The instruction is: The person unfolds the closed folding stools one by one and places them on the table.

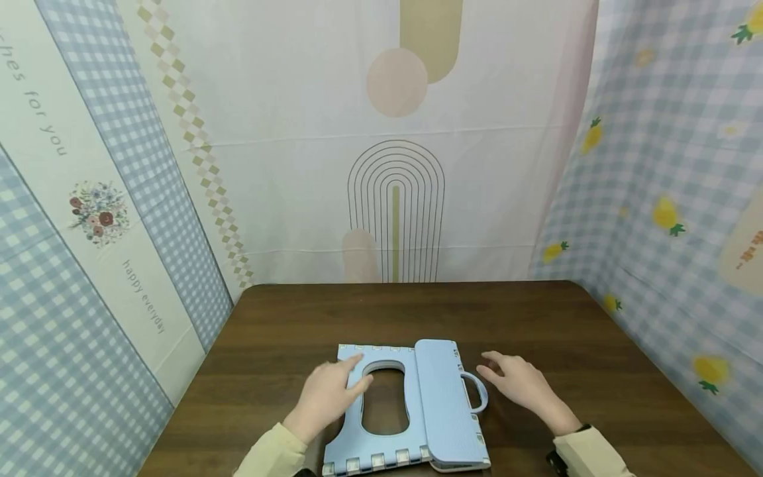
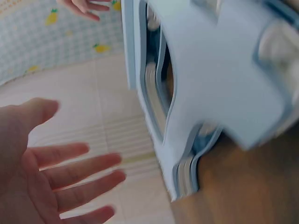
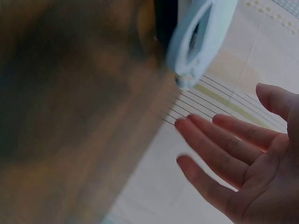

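On dark woodgrain (image 1: 286, 318) lies an oval-holed blue panel (image 1: 415, 404).

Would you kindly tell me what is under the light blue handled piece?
Through the opening in the light blue piece, the brown tabletop shows; whatever its solid parts cover cannot be seen.

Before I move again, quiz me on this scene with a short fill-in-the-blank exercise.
1. The folding panel is light ____ in colour.
2. It lies on a table that is dark ____ in colour.
3. The right hand is beside the panel's looped ____.
4. The left hand is holding ____.

Missing words: blue; brown; handle; nothing.
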Demonstrator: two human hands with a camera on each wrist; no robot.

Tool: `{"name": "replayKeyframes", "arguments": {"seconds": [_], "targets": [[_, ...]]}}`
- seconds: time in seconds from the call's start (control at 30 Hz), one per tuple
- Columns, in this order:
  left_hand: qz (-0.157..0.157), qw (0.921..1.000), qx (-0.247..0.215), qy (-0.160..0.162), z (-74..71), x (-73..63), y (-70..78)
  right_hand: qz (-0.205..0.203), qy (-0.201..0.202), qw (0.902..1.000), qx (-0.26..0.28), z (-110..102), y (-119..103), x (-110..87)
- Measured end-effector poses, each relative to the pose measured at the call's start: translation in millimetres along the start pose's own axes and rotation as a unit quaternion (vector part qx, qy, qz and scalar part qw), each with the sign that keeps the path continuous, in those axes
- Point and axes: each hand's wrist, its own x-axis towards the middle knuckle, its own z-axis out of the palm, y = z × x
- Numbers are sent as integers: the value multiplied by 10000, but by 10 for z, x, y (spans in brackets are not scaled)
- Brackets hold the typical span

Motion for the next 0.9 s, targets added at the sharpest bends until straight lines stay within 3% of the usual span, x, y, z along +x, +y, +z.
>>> {"name": "replayKeyframes", "arguments": {"seconds": [0.2, 0.33, 0.43, 0.6, 0.9], "targets": [[306, 9912, -742, -1056, 64, -75, 97, 211, -430, 9954, 827, 93, 86, 4], [661, 9829, -747, -1548, 126, -86, 132, 374, -640, 9875, 1390, 156, 111, 24], [869, 9808, -515, -1670, 181, -77, 177, 638, -811, 9777, 1829, 201, 139, 45], [813, 9822, -164, -1687, 240, -26, 258, 1044, -1168, 9505, 2685, 258, 202, 104], [783, 9792, -153, -1864, 375, 20, 356, 911, -1572, 9106, 3712, 277, 376, 169]]}}
